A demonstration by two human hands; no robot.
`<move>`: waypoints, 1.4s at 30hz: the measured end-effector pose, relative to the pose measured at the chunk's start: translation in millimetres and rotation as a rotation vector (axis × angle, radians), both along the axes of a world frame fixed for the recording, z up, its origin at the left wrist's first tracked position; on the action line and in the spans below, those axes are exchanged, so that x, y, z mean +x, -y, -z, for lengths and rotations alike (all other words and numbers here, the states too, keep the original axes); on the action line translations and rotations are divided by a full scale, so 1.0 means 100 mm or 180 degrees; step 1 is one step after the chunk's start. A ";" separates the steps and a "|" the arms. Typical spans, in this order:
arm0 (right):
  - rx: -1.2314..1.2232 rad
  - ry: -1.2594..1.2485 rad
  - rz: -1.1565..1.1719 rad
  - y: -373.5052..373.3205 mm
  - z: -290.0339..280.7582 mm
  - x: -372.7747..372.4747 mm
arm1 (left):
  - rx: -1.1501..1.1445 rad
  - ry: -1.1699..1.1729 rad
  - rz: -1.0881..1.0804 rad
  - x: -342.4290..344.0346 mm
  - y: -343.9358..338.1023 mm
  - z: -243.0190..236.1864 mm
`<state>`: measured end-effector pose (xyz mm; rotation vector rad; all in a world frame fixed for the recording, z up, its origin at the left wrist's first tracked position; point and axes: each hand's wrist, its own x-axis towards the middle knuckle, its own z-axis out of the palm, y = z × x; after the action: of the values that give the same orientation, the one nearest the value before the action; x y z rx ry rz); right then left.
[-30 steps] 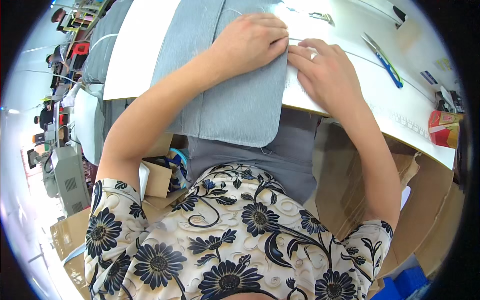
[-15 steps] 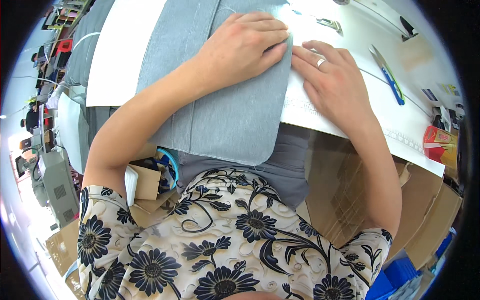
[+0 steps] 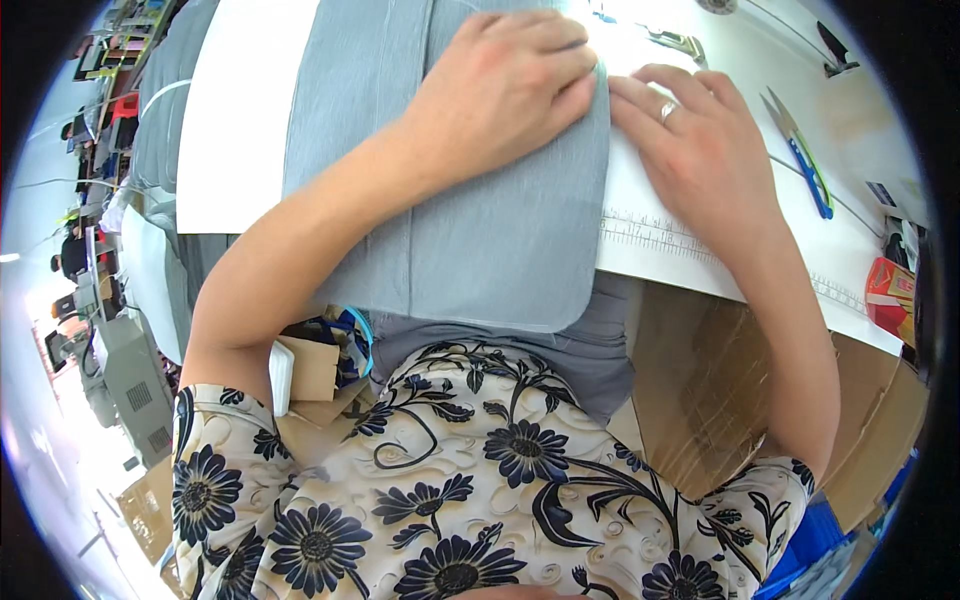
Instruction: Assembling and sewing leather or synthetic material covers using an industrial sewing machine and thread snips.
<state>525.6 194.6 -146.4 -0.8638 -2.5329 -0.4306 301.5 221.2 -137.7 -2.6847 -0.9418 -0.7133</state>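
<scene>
A grey piece of fabric point(image 3: 500, 235) with rounded corners and a seam down it lies over the white table and hangs past its front edge toward my lap. On its upper right part rests my left hand point(image 3: 515, 80), the fingers curled together at the fabric's right edge. My right hand point(image 3: 700, 145), with a ring on one finger, lies on the table just right of that edge. Its fingers are apart and bent a little, with the tips beside the fabric. Bright glare washes out the spot beyond the fingertips. A small metal fitting point(image 3: 678, 42) sits just past the glare.
Scissors point(image 3: 805, 165) with blue and green handles lie right of my right hand. A ruler scale point(image 3: 660, 235) runs along the table's front edge. A red and yellow box point(image 3: 890, 290) stands far right. Cardboard point(image 3: 700, 385) is below the table; grey cloth point(image 3: 165, 90) piles up left.
The fabric and both hands have shifted slightly to the right in the picture, as have the table and scissors. My right hand sits a little farther from the fabric's edge.
</scene>
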 end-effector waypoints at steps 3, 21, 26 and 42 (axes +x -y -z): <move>-0.0106 -0.0013 -0.0024 -0.08 0.01 0.03 | -0.0110 0.0116 0.0129 0.06 -0.01 -0.10; -0.0246 -0.0251 -0.0326 0.01 0.02 -0.15 | -0.0717 -0.0042 -0.0214 -0.15 0.29 -0.20; -0.0460 -0.0149 -0.0130 -0.08 -0.04 -0.20 | -0.0980 0.0223 -0.0045 -0.18 0.02 -0.08; -0.0585 -0.0384 -0.0356 0.10 0.05 -0.11 | -0.1329 -0.0114 0.0205 -0.15 0.09 -0.30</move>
<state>514.5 184.6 -151.7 -0.7825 -2.5210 -0.1082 286.2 212.3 -107.7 -3.0863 -1.1044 -0.5246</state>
